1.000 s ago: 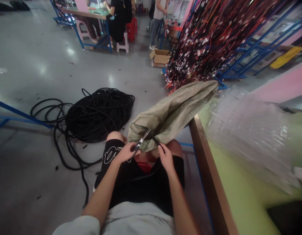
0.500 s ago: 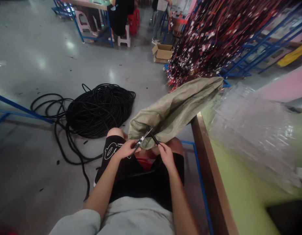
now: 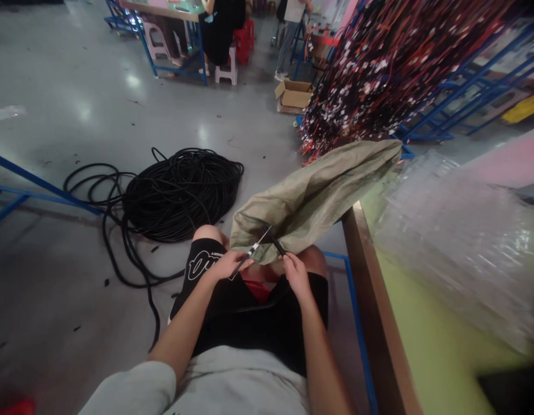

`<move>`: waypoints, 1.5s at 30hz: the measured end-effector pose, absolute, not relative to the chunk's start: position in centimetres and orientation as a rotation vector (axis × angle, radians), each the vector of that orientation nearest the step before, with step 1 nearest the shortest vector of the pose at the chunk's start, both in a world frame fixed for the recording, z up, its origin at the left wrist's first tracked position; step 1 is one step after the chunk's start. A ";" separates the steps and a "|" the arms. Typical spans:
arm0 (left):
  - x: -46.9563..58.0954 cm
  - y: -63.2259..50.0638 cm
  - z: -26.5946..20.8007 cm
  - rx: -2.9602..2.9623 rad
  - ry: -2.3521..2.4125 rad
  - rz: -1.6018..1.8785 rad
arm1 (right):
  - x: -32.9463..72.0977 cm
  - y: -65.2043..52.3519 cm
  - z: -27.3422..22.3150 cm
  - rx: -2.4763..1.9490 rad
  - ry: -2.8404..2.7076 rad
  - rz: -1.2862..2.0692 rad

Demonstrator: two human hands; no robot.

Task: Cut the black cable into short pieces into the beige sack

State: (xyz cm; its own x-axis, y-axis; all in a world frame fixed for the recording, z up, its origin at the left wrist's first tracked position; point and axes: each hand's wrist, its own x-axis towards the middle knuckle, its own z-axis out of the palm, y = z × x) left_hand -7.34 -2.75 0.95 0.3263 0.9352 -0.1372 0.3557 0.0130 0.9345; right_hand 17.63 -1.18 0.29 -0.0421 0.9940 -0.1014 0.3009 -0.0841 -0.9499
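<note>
Gripped in my left hand (image 3: 230,266) is a pair of scissors (image 3: 253,250) with dark handles and thin metal blades pointing up and right. My right hand (image 3: 296,273), fingers closed, holds a short end of black tubing (image 3: 275,242). The blades meet or cross the tubing near its far end; whether they cut into it I cannot tell. Both lie over the open mouth of an olive woven sack (image 3: 331,181) that rests across my knees. Its inside is mostly hidden in shadow.
A big coil of black tubing (image 3: 180,196) lies on the floor at left, with loose loops. At right is a green-topped table (image 3: 405,300) bearing clear plastic wrap (image 3: 457,242). Bundled wires (image 3: 362,75) hang behind, near a cardboard box (image 3: 294,95). People are at tables farther back.
The scissors' handles have come closer together, and the blades now look nearly closed at the tubing. The whole view has shifted slightly; both hands stay in about the same place.
</note>
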 end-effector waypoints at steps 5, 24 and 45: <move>-7.3 -2.6 0.3 1.563 1.216 0.670 | 17.5 -1.2 0.9 -1.472 -1.494 1.285; -7.7 -2.5 -1.0 1.583 1.204 0.648 | 17.3 -1.1 0.3 -1.558 -1.547 1.328; -7.4 -3.3 0.6 1.567 1.421 0.490 | 16.3 -1.4 1.5 -1.414 -1.509 1.324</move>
